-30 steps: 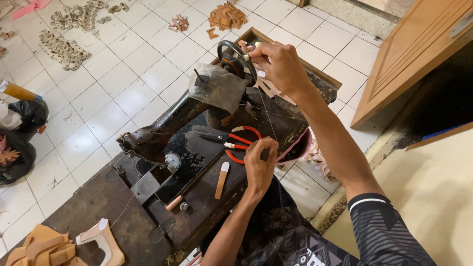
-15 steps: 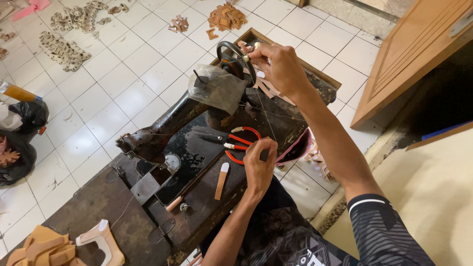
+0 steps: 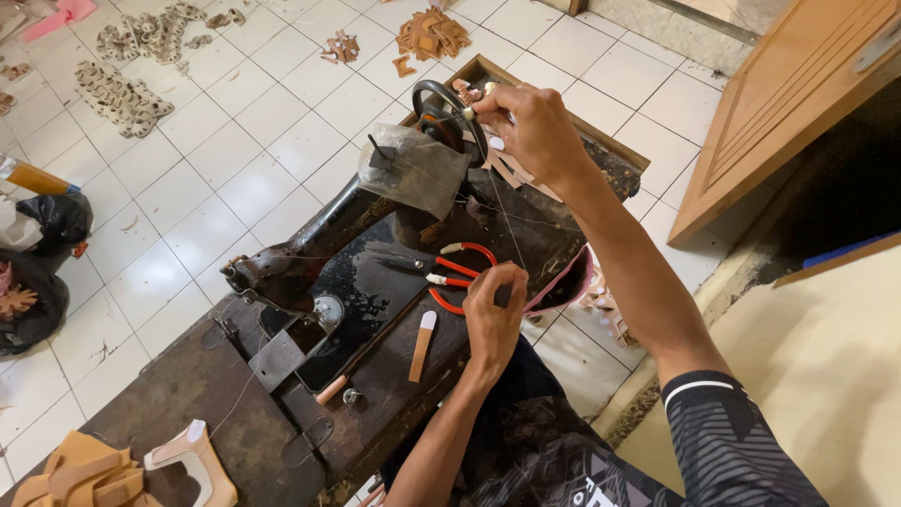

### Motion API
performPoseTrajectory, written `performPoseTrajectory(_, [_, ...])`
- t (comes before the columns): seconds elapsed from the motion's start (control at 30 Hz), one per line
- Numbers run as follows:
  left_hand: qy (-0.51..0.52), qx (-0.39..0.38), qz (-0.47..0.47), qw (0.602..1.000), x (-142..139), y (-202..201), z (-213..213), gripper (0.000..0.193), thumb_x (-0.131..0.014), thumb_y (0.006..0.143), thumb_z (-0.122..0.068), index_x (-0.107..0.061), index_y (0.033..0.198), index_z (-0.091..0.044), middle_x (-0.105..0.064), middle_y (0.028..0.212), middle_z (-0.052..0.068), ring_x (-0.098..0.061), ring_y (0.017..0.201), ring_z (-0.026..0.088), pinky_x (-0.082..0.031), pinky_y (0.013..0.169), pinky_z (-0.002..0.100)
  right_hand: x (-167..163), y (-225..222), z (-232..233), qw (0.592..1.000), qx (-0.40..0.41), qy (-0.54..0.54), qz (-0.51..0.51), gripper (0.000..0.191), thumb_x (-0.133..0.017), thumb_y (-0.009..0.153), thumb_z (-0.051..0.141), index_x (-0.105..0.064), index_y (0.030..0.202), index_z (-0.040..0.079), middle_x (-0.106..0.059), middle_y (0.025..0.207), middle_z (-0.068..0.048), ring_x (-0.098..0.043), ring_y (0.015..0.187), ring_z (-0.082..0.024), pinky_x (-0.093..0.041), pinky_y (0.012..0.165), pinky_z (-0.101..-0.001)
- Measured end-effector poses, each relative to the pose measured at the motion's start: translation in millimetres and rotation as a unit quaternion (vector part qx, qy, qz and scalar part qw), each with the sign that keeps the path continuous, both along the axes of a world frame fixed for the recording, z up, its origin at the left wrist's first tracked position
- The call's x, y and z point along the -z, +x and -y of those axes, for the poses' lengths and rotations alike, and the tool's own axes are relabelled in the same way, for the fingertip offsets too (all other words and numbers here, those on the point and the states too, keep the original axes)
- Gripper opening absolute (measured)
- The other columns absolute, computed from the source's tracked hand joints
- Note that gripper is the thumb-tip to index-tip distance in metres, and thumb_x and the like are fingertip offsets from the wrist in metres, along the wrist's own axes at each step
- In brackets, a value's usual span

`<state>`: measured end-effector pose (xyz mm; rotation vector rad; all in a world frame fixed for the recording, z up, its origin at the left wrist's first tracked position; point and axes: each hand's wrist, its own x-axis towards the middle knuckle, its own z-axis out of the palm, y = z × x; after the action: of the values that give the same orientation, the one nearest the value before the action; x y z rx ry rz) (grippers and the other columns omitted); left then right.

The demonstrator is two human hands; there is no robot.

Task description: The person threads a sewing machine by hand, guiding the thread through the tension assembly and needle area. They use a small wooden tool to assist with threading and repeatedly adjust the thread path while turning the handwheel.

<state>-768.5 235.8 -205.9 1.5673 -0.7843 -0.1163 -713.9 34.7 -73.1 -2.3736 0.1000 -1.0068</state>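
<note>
Dark worn wooden bench (image 3: 178, 394) runs from lower left to upper centre of the frame, carrying a black sewing machine (image 3: 319, 244), red-handled scissors (image 3: 450, 272), a tan leather strip (image 3: 422, 345) and tan cut pieces (image 3: 70, 474) at lower left. White tiled floor (image 3: 235, 141) fills the upper left, with piles of pale cutouts (image 3: 117, 94), brown scraps (image 3: 430, 33) and black bags (image 3: 52, 221) at left edge.

We see a home sewing workshop: old sewing machine (image 3: 347, 244), cut leather pieces (image 3: 122, 94) across tiled floor (image 3: 216, 178).
</note>
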Motion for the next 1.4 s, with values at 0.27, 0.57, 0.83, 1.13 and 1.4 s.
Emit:
performPoseTrajectory(0.27, [-0.004, -0.004, 0.016, 1.0, 0.1, -0.6, -1.7, 0.009, -0.073, 0.089, 0.003, -0.07, 0.096, -0.002, -0.075, 0.098, 0.009, -0.071, 0.088, 0.022, -0.057, 0.079, 0.035, -2.0, 3.2, 0.1, 1.0, -0.001, -0.005, -0.002, 0.014, -0.078, 0.093, 0.006, -0.078, 0.107, 0.007, -0.079, 0.099, -0.011, -0.077, 0.089, -0.02, -0.062, 0.076, -0.0317])
performPoseTrajectory(0.57, [-0.007, 0.003, 0.008, 1.0, 0.2, -1.2, 0.1, 0.009, -0.073, 0.089, 0.004, -0.069, 0.096, -0.001, -0.075, 0.097, 0.009, -0.072, 0.087, 0.021, -0.058, 0.079, 0.034, -1.1, 0.0, 1.3, 1.0, 0.01, -0.02, -0.007, 0.015, -0.08, 0.092, 0.009, -0.078, 0.107, 0.006, -0.078, 0.095, -0.013, -0.076, 0.083, -0.021, -0.061, 0.071, -0.0335])
performPoseTrajectory(0.83, [-0.019, 0.007, 0.025, 0.999, 0.2, -1.1, 0.0, 0.01, -0.072, 0.089, 0.005, -0.069, 0.095, -0.001, -0.075, 0.097, 0.009, -0.071, 0.086, 0.02, -0.056, 0.077, 0.034, -0.8, 0.3, 1.1, 0.999, 0.004, -0.036, -0.005, 0.013, -0.078, 0.095, 0.009, -0.078, 0.107, 0.006, -0.078, 0.096, -0.012, -0.075, 0.082, -0.02, -0.061, 0.072, -0.0327])
performPoseTrajectory(1.13, [-0.005, 0.005, 0.024, 1.0, -2.2, -2.7, -0.6, 0.01, -0.071, 0.088, 0.005, -0.069, 0.095, -0.001, -0.074, 0.094, 0.008, -0.069, 0.083, 0.019, -0.055, 0.073, 0.033, -8.1, -2.9, -3.1, 1.0, 0.005, -0.008, -0.017, 0.016, -0.08, 0.093, 0.01, -0.078, 0.108, 0.006, -0.078, 0.097, -0.015, -0.077, 0.085, -0.022, -0.061, 0.074, -0.034])
performPoseTrajectory(1.4, [-0.005, 0.0, 0.031, 1.0, -3.2, -1.8, -0.4, 0.009, -0.072, 0.088, 0.004, -0.069, 0.095, -0.001, -0.074, 0.093, 0.008, -0.07, 0.086, 0.02, -0.055, 0.078, 0.034, -12.2, -3.5, -5.4, 1.0, 0.007, -0.01, -0.009, 0.015, -0.08, 0.092, 0.01, -0.078, 0.107, 0.006, -0.078, 0.096, -0.015, -0.077, 0.083, -0.023, -0.061, 0.072, -0.0338])
